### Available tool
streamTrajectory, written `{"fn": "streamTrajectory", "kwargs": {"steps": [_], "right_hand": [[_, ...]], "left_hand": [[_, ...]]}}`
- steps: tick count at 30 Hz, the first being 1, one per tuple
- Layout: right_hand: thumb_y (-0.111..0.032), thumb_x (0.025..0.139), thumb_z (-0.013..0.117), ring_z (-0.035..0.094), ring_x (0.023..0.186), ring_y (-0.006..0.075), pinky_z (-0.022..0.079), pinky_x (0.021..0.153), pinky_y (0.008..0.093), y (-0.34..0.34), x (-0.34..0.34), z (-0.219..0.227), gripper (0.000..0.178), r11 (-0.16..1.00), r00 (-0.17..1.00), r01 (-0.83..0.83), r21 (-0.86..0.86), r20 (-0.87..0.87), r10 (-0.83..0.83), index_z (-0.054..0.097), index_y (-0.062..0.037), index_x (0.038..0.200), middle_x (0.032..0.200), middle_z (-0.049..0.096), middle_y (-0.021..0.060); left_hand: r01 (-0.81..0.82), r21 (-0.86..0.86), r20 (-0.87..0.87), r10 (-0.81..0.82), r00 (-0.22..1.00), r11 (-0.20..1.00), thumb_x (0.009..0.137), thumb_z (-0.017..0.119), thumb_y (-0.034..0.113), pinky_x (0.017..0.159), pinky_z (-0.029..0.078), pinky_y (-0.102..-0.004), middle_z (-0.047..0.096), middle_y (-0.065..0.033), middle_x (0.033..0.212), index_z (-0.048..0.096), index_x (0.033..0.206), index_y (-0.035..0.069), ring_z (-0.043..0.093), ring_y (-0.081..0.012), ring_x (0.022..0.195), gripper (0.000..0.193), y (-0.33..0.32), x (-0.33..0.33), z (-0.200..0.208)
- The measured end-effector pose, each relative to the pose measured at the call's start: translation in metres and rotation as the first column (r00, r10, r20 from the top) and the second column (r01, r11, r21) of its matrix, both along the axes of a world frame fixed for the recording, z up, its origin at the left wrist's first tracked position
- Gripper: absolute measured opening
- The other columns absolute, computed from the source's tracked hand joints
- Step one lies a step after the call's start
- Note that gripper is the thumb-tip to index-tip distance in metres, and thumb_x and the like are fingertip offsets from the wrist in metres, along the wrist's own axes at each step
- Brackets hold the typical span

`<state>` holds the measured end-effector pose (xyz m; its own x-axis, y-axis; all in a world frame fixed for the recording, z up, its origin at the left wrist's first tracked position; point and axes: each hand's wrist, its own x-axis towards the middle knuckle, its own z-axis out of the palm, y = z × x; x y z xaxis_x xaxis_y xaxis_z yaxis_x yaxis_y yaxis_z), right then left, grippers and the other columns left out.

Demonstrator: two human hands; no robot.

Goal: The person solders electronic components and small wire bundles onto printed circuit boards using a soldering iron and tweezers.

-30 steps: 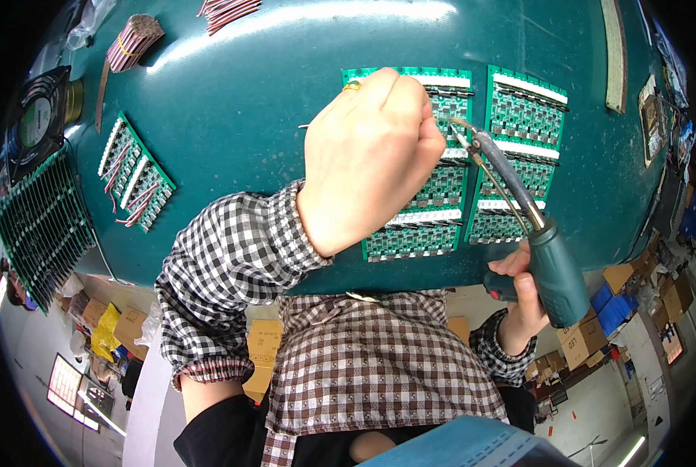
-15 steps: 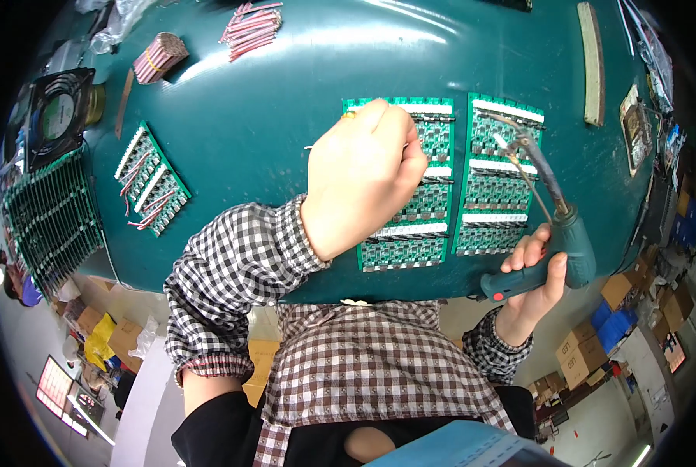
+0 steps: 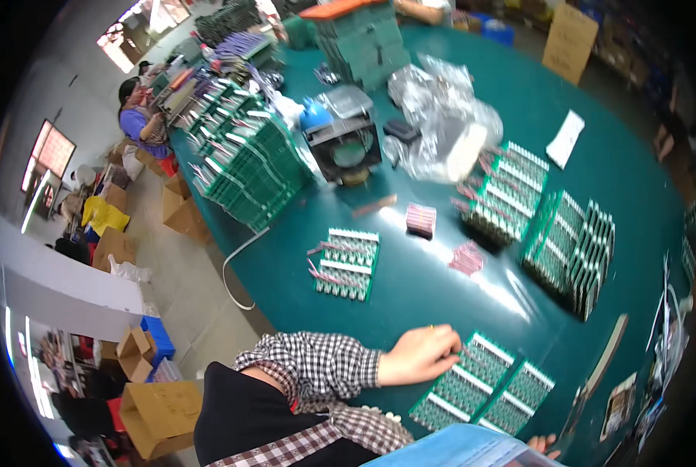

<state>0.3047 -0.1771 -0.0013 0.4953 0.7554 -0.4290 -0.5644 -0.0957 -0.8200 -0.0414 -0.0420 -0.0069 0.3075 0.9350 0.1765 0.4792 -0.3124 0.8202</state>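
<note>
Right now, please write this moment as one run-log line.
left hand: on green circuit board panel | right hand: barely visible | table: green

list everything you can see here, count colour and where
circuit board panels: two, green, side by side at the near table edge
circuit board panel: one, green, alone mid-table
board stacks: several, green, right of centre
board heap: many, green, far left edge
small fan: one, black, far centre
clear plastic bags: a pile, right of the fan
table: one, teal
cardboard boxes: several, brown, on the floor at left
co-worker: one, blue top, far left
left hand: on the nearest panel, checked sleeve
right hand: fingertips only, bottom edge
</note>
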Motion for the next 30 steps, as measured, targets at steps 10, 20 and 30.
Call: {"fn": "streamTrajectory", "kwargs": {"steps": [10,20,30], "right_hand": [[-0.04,0.095,0.052,0.047,0.069,0.0154,0.041,0.056,0.0281,0.03,0.071,-0.054,0.035,0.607,0.784,-0.454,0.652,-0.032,0.62,0.048,-0.0059,0.102,0.08,0.048,0.0031],[-0.041,0.095,0.05,0.045,0.07,0.0168,0.042,0.06,0.0307,0.032,0.089,-0.057,0.035,0.144,0.42,-0.845,0.514,0.475,0.774,0.048,-0.007,0.103,0.081,0.047,0.0032],[-0.044,0.092,0.055,0.045,0.072,0.0169,0.042,0.062,0.031,-0.007,0.03,-0.041,0.041,0.934,0.876,0.008,0.356,-0.453,0.165,0.046,-0.007,0.108,0.084,0.047,0.0031]], "left_hand": [[0.024,-0.006,-0.035,-0.024,0.999,1.0,0.085,0.064,0.018,0.061,0.046,-0.0352,0.055,-0.0041,0.079,0.055,0.094,0.009,0.058,-0.0217,0.071,0.015,0.006,0.001,0.012],[0.018,-0.004,-0.036,-0.018,0.999,1.0,0.084,0.065,0.017,0.061,0.046,-0.0353,0.054,-0.0047,0.078,0.055,0.094,0.008,0.059,-0.0211,0.071,0.017,0.007,0.002,0.01],[0.008,-0.012,-0.058,-0.009,0.998,1.0,0.083,0.066,0.017,0.062,0.046,-0.0355,0.054,-0.005,0.078,0.055,0.094,0.008,0.058,-0.022,0.07,0.017,0.006,0.0,0.009]]}}
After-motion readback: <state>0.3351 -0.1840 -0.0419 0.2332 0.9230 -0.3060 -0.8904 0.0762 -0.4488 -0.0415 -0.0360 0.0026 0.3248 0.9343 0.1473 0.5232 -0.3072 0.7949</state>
